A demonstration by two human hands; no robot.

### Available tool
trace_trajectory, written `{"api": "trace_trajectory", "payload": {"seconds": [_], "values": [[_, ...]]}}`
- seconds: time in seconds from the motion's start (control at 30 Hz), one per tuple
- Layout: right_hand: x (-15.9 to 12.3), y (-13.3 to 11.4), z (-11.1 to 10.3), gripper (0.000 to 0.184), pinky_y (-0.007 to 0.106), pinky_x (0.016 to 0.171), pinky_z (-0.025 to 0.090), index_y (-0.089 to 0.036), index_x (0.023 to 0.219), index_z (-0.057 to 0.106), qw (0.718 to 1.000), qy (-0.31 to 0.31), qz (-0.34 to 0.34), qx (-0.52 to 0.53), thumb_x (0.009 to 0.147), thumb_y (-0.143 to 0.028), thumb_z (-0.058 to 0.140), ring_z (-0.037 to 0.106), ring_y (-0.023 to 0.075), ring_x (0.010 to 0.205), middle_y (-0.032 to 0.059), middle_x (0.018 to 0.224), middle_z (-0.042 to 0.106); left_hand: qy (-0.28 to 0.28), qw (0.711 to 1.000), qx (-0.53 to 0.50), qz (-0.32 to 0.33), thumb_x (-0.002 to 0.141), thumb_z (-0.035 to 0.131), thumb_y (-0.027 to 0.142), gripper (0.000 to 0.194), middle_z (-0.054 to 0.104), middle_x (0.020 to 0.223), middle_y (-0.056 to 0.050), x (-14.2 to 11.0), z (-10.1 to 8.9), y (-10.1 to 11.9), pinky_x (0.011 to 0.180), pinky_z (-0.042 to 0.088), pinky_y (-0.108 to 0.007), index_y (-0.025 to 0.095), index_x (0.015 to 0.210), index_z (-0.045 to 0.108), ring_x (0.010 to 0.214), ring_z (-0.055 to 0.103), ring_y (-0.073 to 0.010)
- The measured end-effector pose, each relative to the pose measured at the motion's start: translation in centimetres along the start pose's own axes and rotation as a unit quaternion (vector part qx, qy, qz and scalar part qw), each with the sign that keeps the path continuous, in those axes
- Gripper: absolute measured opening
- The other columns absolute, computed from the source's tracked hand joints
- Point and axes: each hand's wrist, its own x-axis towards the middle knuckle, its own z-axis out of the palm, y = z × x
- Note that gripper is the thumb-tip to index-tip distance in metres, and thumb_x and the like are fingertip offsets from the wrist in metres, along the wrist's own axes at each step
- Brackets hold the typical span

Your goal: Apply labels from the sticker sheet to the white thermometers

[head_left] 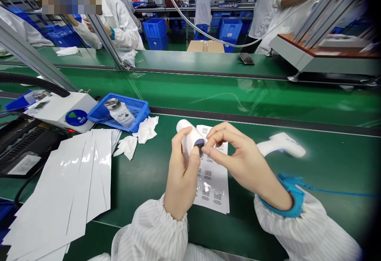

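Note:
My left hand [182, 175] is wrapped round a white gun-shaped handheld device [191, 136], its dark oval end facing me. The left thumb presses at that end. My right hand [238, 152] is closed in a pinch right beside the dark end; anything between its fingertips is too small to make out. Under both hands lies a sheet of printed labels [212, 181], with rows of small black text. A second white device [285, 144] of similar shape rests on the green table beyond my right wrist, which wears a blue strap [293, 197].
Fanned white sheets [65, 185] cover the left side. Behind them are a blue tray [139, 124] holding a bottle [120, 112], crumpled white paper pieces [147, 129] and a white box-shaped machine [65, 108]. A green conveyor belt [208, 94] crosses ahead; several people work beyond.

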Motion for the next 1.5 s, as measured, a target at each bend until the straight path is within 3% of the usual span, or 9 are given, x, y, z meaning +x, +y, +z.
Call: {"api": "trace_trajectory", "payload": {"seconds": [0.17, 0.37, 0.53, 0.73, 0.9, 1.03, 1.13, 1.33, 1.5], "values": [[-0.3, -0.2, 0.1, 0.013, 0.024, 0.066, 0.046, -0.022, 0.075, 0.058, 0.999, -0.007, 0.027, 0.03, 0.086, -0.016, 0.061, 0.057, 0.0116, 0.071, -0.0041, 0.074, 0.062, 0.015, 0.999, 0.042, 0.031, 0.098, 0.044, 0.038, 0.033, 0.054, 0.126, -0.004, 0.0, -0.3, -0.3, 0.093, 0.046, -0.038, 0.033, 0.131, 0.042, 0.107, 0.056, -0.0191], [0.2, 0.8, 0.3, 0.008, 0.028, 0.075, 0.048, -0.024, 0.092, 0.066, 0.999, 0.022, 0.037, 0.012, 0.086, -0.029, 0.067, 0.061, 0.015, 0.09, 0.001, 0.107, 0.065, 0.02, 0.999, 0.047, 0.014, 0.098, 0.044, 0.038, 0.035, 0.053, 0.127, -0.005, -0.1, -0.4, -0.4, 0.091, 0.047, -0.037, 0.034, 0.132, 0.041, 0.111, 0.054, -0.0206], [0.0, 0.4, 0.6, 0.012, 0.026, 0.076, 0.048, -0.022, 0.073, 0.063, 1.0, 0.017, -0.012, 0.003, 0.085, -0.019, 0.066, 0.061, 0.014, 0.087, -0.0018, 0.087, 0.065, 0.018, 0.998, 0.058, 0.024, 0.098, 0.044, 0.038, 0.034, 0.051, 0.128, -0.004, -0.1, -0.3, -0.6, 0.095, 0.045, -0.039, 0.035, 0.132, 0.04, 0.113, 0.052, -0.0205], [-0.8, 0.1, 0.9, 0.01, 0.022, 0.059, 0.048, -0.025, 0.096, 0.054, 0.993, -0.047, 0.079, 0.076, 0.09, -0.026, 0.062, 0.066, 0.0115, 0.071, -0.0052, 0.077, 0.069, 0.033, 0.994, 0.097, 0.038, 0.098, 0.045, 0.039, 0.034, 0.05, 0.127, -0.002, -0.2, -0.3, -0.5, 0.093, 0.044, -0.032, 0.035, 0.132, 0.041, 0.109, 0.053, -0.0167], [-0.3, 0.6, 0.4, 0.016, 0.024, 0.055, 0.05, -0.025, 0.101, 0.048, 0.966, -0.102, 0.143, 0.192, 0.091, -0.029, 0.059, 0.061, 0.011, 0.053, -0.0085, 0.061, 0.062, -0.005, 0.997, 0.005, -0.079, 0.098, 0.044, 0.044, 0.035, 0.057, 0.102, -0.001, 0.1, -0.6, 0.3, 0.078, 0.048, -0.029, 0.035, 0.131, 0.041, 0.083, 0.057, -0.0138], [0.0, 0.9, 0.3, 0.021, 0.029, 0.067, 0.052, -0.026, 0.101, 0.054, 0.992, 0.001, 0.078, 0.096, 0.086, -0.033, 0.065, 0.063, 0.0143, 0.074, -0.0027, 0.083, 0.064, -0.062, 0.975, -0.105, -0.186, 0.093, 0.052, 0.038, 0.046, 0.056, 0.088, 0.002, 0.4, -0.9, 1.3, 0.066, 0.049, -0.027, 0.037, 0.135, 0.035, 0.068, 0.055, -0.0116], [0.0, 0.9, 0.8, 0.038, 0.035, 0.086, 0.05, -0.027, 0.108, 0.058, 1.0, 0.004, -0.003, 0.017, 0.075, -0.026, 0.077, 0.059, 0.0196, 0.104, 0.002, 0.116, 0.059, -0.107, 0.972, -0.121, -0.173, 0.082, 0.063, 0.017, 0.067, 0.058, 0.096, 0.002, 0.2, -0.8, 1.5, 0.067, 0.049, -0.025, 0.038, 0.137, 0.031, 0.073, 0.058, -0.012], [0.5, 1.3, 1.4, 0.005, 0.031, 0.084, 0.048, -0.024, 0.088, 0.066, 0.995, 0.062, -0.073, 0.029, 0.086, -0.019, 0.067, 0.062, 0.0162, 0.093, 0.0001, 0.095, 0.066, -0.107, 0.981, -0.075, -0.145, 0.078, 0.057, 0.006, 0.073, 0.053, 0.128, -0.002, -0.5, -0.4, 1.3, 0.08, 0.05, -0.029, 0.039, 0.138, 0.032, 0.098, 0.06, -0.017], [-0.2, 1.9, 1.7, 0.008, 0.03, 0.08, 0.047, -0.023, 0.091, 0.059, 0.991, 0.116, 0.008, 0.065, 0.093, -0.031, 0.058, 0.06, 0.0152, 0.089, 0.001, 0.094, 0.064, -0.05, 0.972, -0.151, -0.172, 0.08, 0.061, 0.011, 0.073, 0.061, 0.098, 0.001, 0.2, 0.1, 1.6, 0.076, 0.051, -0.028, 0.039, 0.14, 0.031, 0.086, 0.063, -0.0157]]}}
